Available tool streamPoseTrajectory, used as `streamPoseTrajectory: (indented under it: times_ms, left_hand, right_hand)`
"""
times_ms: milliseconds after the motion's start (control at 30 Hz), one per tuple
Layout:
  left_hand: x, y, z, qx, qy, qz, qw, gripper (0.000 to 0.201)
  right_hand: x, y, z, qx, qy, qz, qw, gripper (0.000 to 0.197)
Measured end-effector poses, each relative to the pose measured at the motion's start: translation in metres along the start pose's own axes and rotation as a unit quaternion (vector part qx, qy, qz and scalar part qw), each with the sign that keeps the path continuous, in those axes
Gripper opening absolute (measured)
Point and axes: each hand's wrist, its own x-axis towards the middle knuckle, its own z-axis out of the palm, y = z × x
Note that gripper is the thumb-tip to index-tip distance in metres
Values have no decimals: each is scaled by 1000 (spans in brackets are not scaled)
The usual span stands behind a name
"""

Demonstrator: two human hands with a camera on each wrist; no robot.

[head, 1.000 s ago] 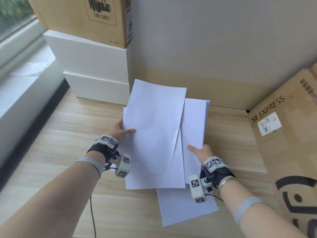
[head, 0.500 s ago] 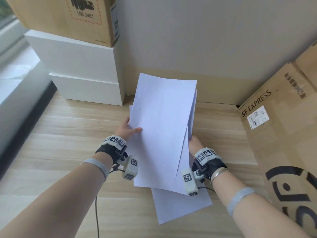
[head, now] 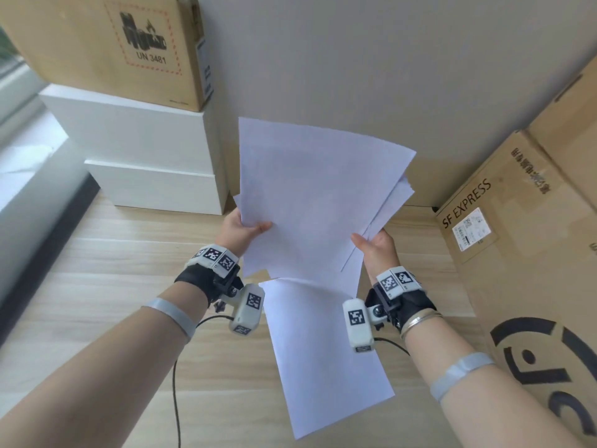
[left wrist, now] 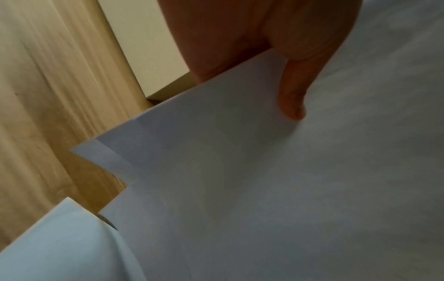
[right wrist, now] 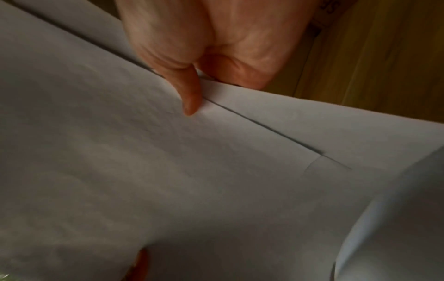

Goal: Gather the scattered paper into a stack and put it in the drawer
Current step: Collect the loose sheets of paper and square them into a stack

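Observation:
Several white paper sheets [head: 310, 202] are held up in the air, tilted toward the wall, their edges uneven. My left hand [head: 240, 232] pinches their left edge, thumb on top; in the left wrist view the thumb [left wrist: 291, 98] presses the top sheet [left wrist: 288, 180]. My right hand [head: 374, 250] pinches the right edge; the right wrist view shows its thumb [right wrist: 190, 93] across two offset sheets [right wrist: 144, 152]. One more white sheet [head: 326, 360] lies flat on the wooden table [head: 113, 286] below and between my wrists. No drawer front is plainly visible.
White stacked boxes [head: 145, 156] stand at the back left with a cardboard box [head: 106, 43] on top. Large SF Express cardboard boxes [head: 517, 253] lean along the right. A grey wall [head: 355, 59] is straight ahead, a window ledge [head: 29, 163] on the left.
Both hands have lifted the sheets off the table and raised them, bringing the right-hand sheets in behind the left-hand ones. One sheet stays lying on the table.

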Motion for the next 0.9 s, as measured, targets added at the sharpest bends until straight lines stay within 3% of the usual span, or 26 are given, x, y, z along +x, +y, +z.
streamPoseTrajectory:
  times_ms: [33,100,167,333,400,667,767,900]
  left_hand:
    - [0,1,0,6,-2,1,1000,26]
    - [-2,2,0,7,-7,1,1000,33]
    - [-2,1,-2,0,-12,-4,1000,43]
    - [-5,-1,-7,-7,-15,-7,1000,83]
    - [-5,-4,-8,-7,-16,-18,1000,89]
    - [-5,-23,-5,-19,-6,-45,999,45]
    - [-6,-25,-1,-25,-1,-42,999,31]
    - [-6,-20,2,-24,12,0,1000,31]
  right_hand:
    - [-1,-1,0,4,-4,-1,1000,27]
    - [-4,-6,2,21,-12,-11,1000,13]
    - [-2,-3,2,45,-25,-14,999,27]
    - [1,-1,10,51,-49,-37,997,39]
    - [2,2,12,42,-47,-41,997,36]
    - [7,16,17,-21,4,0,1000,28]
    - [10,24,16,-48,31,13,998,38]
    - [13,26,18,-14,44,9,999,39]
